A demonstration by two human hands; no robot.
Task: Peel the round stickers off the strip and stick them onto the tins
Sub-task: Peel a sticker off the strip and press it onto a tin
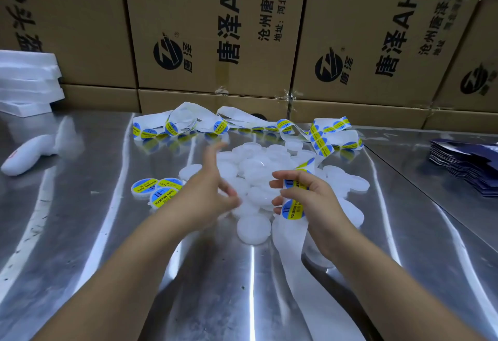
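Note:
A pile of plain white round tins [258, 164] lies in the middle of the steel table [80, 233]. Three tins with blue and yellow stickers [156, 188] sit to its left. My right hand [310, 200] grips the white sticker strip [292, 207], with two blue-yellow round stickers showing between its fingers. The bare backing [304, 265] trails toward the near edge. More of the strip [269, 125] coils behind the pile. My left hand [213, 190] hovers over the pile's left side, blurred, fingers apart, holding nothing.
Printed cardboard boxes [215, 31] wall off the back of the table. White foam trays [27, 82] stack at the far left, with a white handheld device [29, 153] in front of them. Dark blue flat cartons [466, 165] are stacked at the right.

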